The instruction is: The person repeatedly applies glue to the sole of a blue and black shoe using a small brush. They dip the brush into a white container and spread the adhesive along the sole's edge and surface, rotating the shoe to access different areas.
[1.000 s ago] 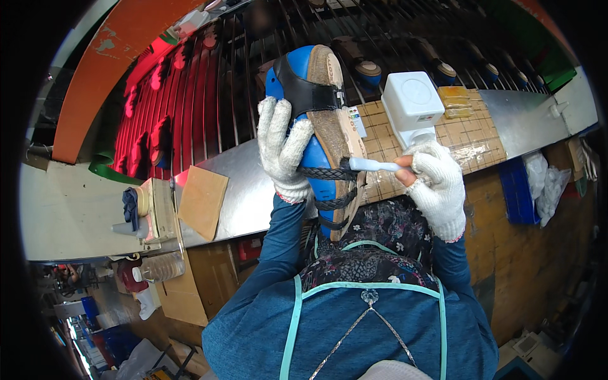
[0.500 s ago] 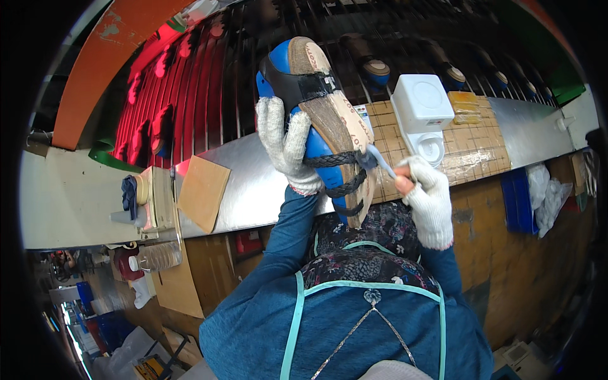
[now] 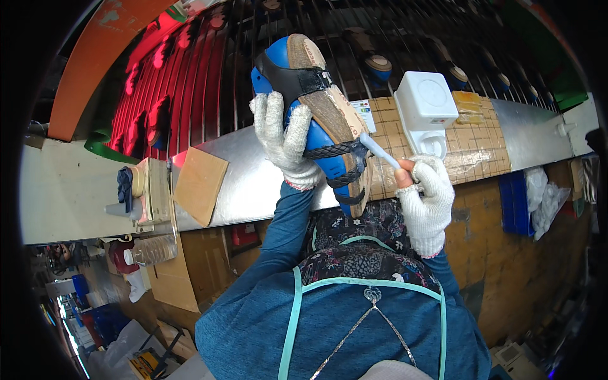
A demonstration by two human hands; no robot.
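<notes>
My left hand [image 3: 278, 136], in a white knitted glove, is closed around a blue shoe last [image 3: 324, 142] carrying a sandal upper. The last is held bottom side up, showing a brown and cream insole; a wide black strap [image 3: 294, 82] crosses near the far end, thin braided black straps [image 3: 339, 149] near the close end. In a glove with bare fingertips, my right hand [image 3: 427, 206] pinches a slim pale brush [image 3: 380, 152]. The brush's tip meets the insole edge beside the braided strap ends; its bristles are hard to make out.
A white dispenser [image 3: 425, 98] with a round cup stands on a taped cardboard sheet [image 3: 475, 149], beside a yellowish block [image 3: 467, 107]. Behind runs a barred rack [image 3: 234, 69] bearing more lasts [image 3: 378, 68], red-lit at left. A tan board [image 3: 201, 185] lies on the metal bench edge.
The brush has swung to a straighter slant, its tip now a little farther up the insole edge. The last has shifted slightly away from my body in my left hand.
</notes>
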